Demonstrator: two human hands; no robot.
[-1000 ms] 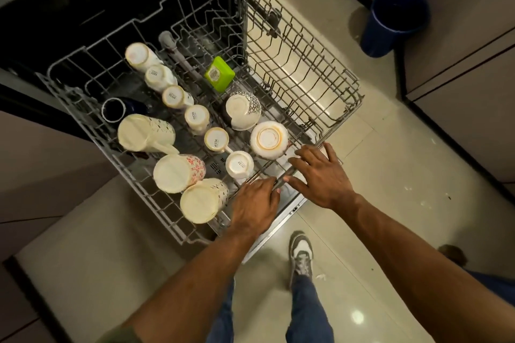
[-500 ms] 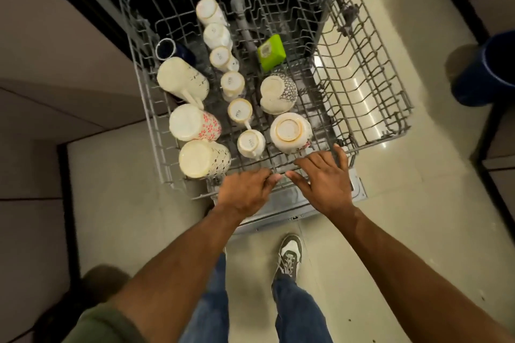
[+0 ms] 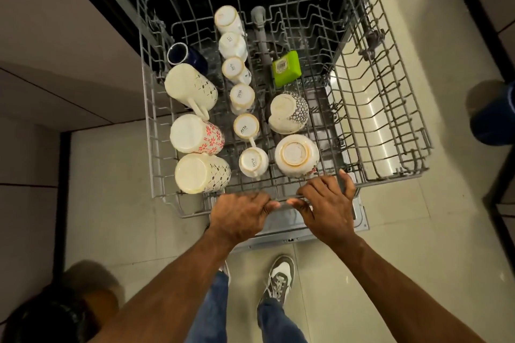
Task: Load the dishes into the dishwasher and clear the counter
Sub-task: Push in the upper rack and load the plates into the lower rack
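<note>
While the rack (image 3: 384, 108) sits pulled out, its front rail lies under both hands at 6 o'clock: left hand (image 3: 239, 216) curls around it, right hand (image 3: 327, 207) seemingly hooks it with bent fingers. Upturned mugs (image 3: 195, 133) fill 9 o'clock.

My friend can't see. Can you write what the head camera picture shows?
Two hands, the left hand and right hand, grip the front edge of a pulled-out dishwasher rack. Upside-down cups and mugs fill its left half, beside a green box.
</note>
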